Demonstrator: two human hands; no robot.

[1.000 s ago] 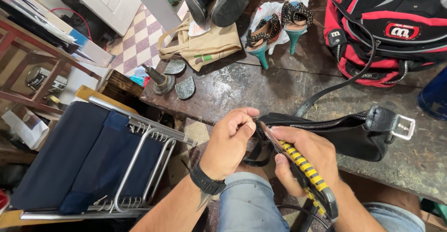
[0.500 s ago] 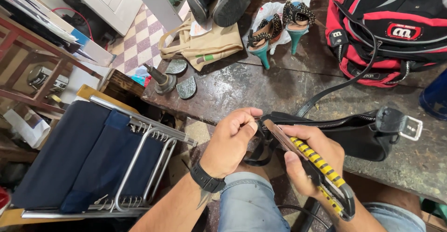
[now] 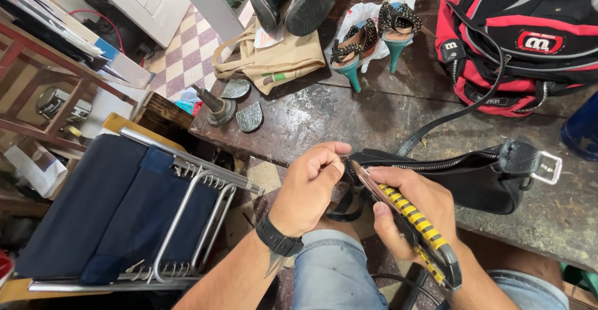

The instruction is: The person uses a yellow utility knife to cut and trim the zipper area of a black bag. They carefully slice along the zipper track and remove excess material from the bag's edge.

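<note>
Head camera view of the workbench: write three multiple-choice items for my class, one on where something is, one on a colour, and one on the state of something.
1. Where do the high-heeled shoes stand?
A. on the folded chair
B. on the workbench, beside the red and black backpack
C. in the person's lap

2. What colour are the bands on the handle of the tool?
A. yellow and black
B. blue and white
C. plain green

3. What is the state of the left hand?
A. flat and open on the workbench
B. hanging clear of everything
C. closed, fingers pinching at the end of the black handbag

Answers: 1 B, the teal heels rest on the workbench left of the backpack. 2 A, the stripes show in the right hand. 3 C, the fist is curled at the end of the handbag.
</note>
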